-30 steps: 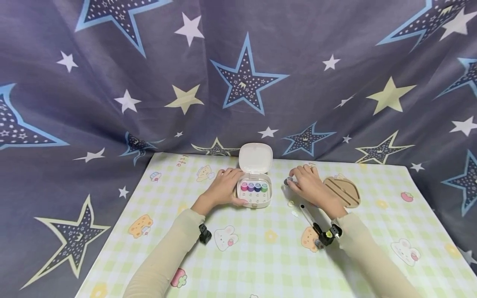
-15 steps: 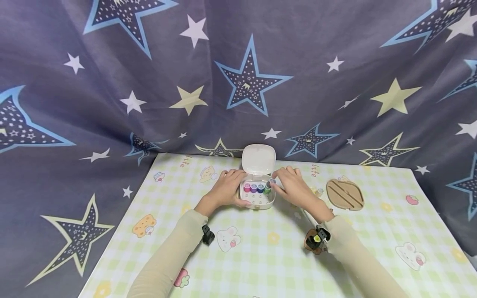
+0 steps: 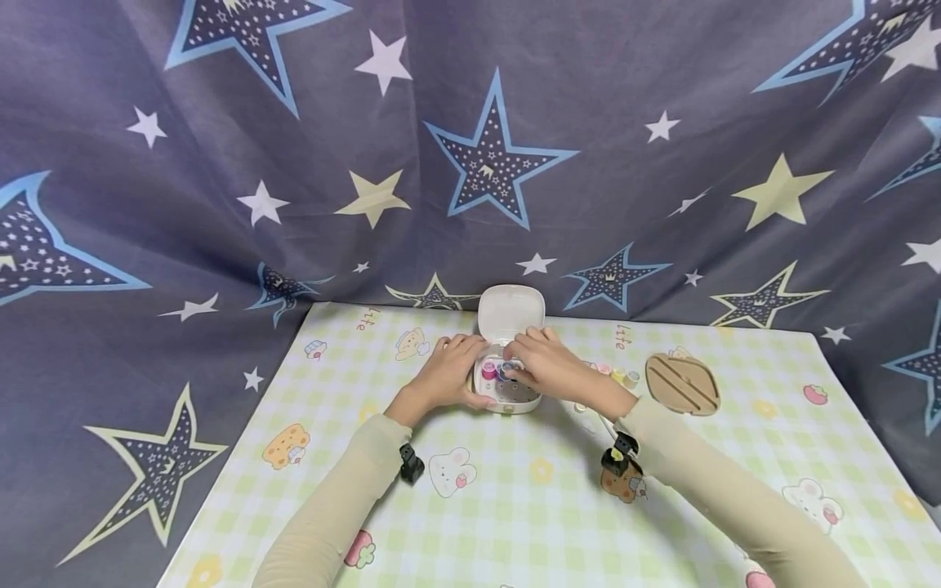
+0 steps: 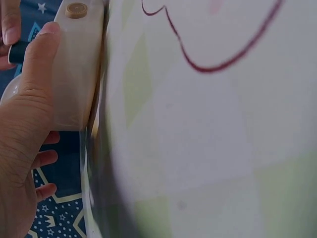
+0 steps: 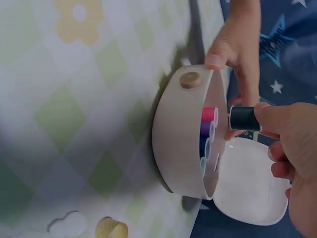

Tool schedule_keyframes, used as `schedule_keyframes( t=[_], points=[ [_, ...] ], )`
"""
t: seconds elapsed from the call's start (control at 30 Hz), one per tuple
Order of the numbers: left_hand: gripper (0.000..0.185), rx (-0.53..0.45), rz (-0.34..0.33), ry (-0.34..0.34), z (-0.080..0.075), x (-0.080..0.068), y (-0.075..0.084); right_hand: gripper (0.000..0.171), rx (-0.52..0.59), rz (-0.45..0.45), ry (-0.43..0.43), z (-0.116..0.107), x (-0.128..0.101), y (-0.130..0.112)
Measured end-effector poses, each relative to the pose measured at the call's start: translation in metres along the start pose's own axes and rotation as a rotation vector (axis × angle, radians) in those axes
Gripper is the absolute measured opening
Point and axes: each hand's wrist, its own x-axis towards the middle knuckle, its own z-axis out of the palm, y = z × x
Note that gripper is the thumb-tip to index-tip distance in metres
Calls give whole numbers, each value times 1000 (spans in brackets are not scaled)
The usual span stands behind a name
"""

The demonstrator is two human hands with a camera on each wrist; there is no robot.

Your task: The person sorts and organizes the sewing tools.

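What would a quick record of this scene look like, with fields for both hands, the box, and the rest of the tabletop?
Left grip: holding the left side of the white box
Right grip: pinching a dark greenish spool over the box opening
Lid: open
Spools inside: a row, pink, purple, blue, plus a fourth showing mainly a pale rim
Right of box: brown board; small items, one yellow, too small to identify
Surface: checked cloth

The box (image 5: 176, 134) looks like smooth, pale plastic with a wood-like button (image 5: 190, 80), the dark spool (image 5: 243, 118) matt-sided, the backdrop (image 3: 456, 49) creased cloth, the table cover (image 3: 500, 514) smooth
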Motion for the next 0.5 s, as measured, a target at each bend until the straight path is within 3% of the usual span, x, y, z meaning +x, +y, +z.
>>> schedule_keyframes(
  t=[0.23, 0.5],
  points=[
    [110, -3, 3, 11, 0, 0, 0, 23, -28, -76, 5, 5, 12, -3],
    [106, 0, 10, 13, 0, -1, 0, 23, -66, -110, -56, 19, 21, -3]
  ],
)
